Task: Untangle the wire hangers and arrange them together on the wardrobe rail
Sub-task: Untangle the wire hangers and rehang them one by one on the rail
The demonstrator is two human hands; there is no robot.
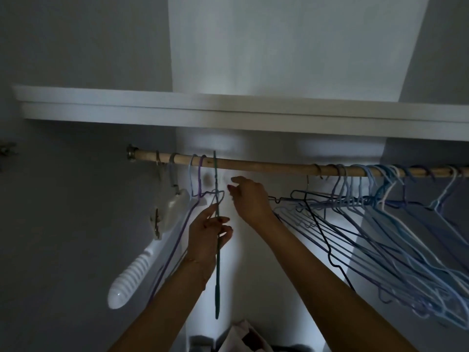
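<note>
Green wire hanger hangs edge-on from wooden rail, middle left of frame. Left hand pinches its thin wire. Right hand loose, fingers apart, holding nothing. Hanger looks light, bendy, snaggy; best held near neck. Blue hanger bunch at right, tangled.

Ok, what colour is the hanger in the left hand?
Dark green hanger, pinched by the left hand; head view.
</note>
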